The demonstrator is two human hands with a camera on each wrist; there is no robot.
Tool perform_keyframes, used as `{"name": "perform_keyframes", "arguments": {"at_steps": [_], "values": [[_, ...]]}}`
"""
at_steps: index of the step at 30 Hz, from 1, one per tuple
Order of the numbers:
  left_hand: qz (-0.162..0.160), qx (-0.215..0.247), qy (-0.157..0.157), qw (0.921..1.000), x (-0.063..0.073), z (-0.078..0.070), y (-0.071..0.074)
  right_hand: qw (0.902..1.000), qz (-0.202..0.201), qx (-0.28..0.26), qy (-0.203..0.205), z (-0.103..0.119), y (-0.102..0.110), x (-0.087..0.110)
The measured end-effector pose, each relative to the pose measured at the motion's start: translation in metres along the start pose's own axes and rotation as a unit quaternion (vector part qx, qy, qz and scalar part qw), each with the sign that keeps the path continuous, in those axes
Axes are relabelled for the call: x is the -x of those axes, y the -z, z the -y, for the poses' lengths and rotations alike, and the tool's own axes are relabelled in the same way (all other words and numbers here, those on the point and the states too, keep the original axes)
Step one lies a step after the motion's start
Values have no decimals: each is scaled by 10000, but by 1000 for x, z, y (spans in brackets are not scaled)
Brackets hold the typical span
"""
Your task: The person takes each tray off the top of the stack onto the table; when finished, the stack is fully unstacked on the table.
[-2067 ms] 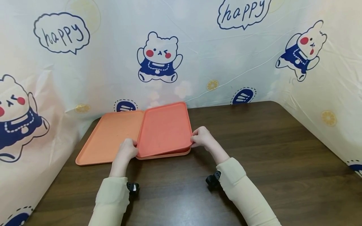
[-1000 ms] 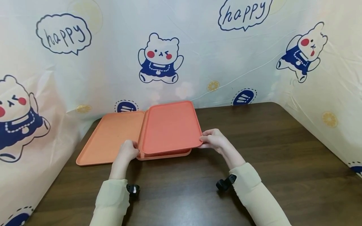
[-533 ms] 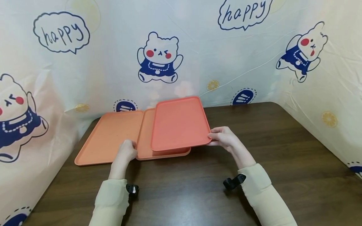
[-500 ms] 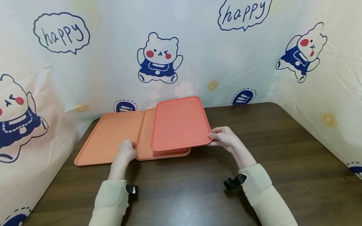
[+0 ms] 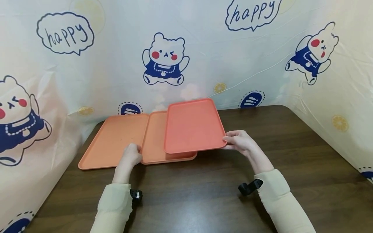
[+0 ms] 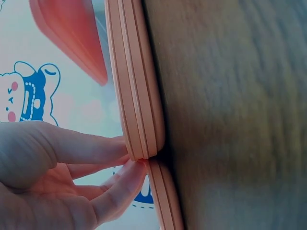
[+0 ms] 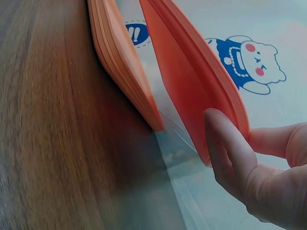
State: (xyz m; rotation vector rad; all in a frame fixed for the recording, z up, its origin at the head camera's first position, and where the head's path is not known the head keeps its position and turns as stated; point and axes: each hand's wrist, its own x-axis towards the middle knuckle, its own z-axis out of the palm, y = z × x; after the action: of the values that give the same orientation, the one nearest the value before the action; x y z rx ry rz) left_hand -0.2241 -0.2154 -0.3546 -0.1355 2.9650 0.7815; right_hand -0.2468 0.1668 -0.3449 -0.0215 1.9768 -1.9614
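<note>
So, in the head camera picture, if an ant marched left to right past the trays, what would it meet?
Left orange tray → middle orange tray, partly covered → coral tray → fingers of the right hand → right sleeve.

The right hand has carried the red tray farther right

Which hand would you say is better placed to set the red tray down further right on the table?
Probably the right hand: it grips the red tray by its near right corner and is nearer that side of the table. The left hand touches the orange stack, away from the red tray.
</note>
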Motion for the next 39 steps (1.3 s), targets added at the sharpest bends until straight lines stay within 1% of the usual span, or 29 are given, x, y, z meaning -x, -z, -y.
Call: {"name": "perform_keyframes", "arguments": {"at_steps": [11, 17, 24, 39], "values": [[20, -92, -64, 9999, -2, 0, -1, 10000, -65, 30, 20, -3, 14, 4], [25, -22, -36, 10000, -4, 0, -2, 10000, -13, -12, 42, -5, 22, 6], [27, 8, -81, 10000, -5, 1, -4, 10000, -30, -18, -36, -8, 33, 11], [3, -73, -240, 9997, -1, 3, -2, 9999, 10, 51, 102, -10, 55, 18]]}}
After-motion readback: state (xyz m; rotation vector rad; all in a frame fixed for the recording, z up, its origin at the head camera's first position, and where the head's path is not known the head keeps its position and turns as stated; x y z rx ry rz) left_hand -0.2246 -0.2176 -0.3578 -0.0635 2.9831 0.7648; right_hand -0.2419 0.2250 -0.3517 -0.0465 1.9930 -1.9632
